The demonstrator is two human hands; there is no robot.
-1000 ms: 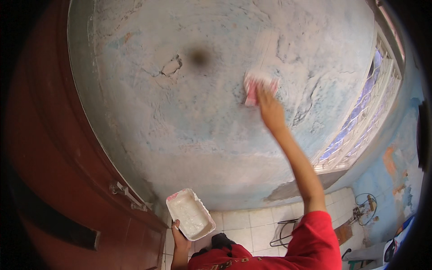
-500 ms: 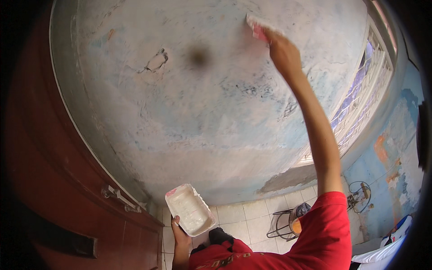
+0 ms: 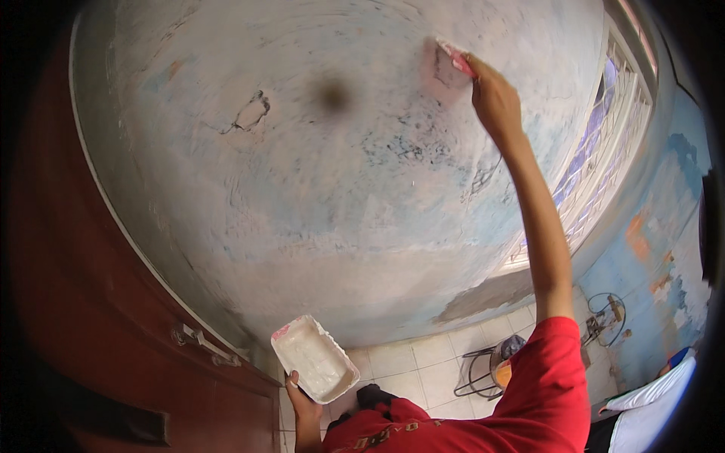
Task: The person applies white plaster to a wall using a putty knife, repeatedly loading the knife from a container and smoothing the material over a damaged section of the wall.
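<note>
My right hand (image 3: 495, 102) reaches high up and grips a pink putty scraper (image 3: 458, 59). White paste coats the scraper's edge, which is close to the patchy white and pale-blue wall (image 3: 302, 189); whether it touches is hard to tell. Low down, my left hand (image 3: 303, 396) holds a white rectangular tray (image 3: 349, 381) by its near left side, thumb over the rim. Smooth white paste lies inside the tray, and a pink smear marks its far left corner.
A dark red door (image 3: 189, 392) with a metal handle (image 3: 204, 343) stands at left. Right of the wall is a barred window (image 3: 596, 158). On the tiled floor (image 3: 434, 377) is a dark metal stand (image 3: 476, 374) beside a bucket. White cloth (image 3: 653, 400) shows at lower right.
My right hand and the scraper have shifted right and slightly down along the wall. The tray in my left hand has moved slightly left and down in the picture.
</note>
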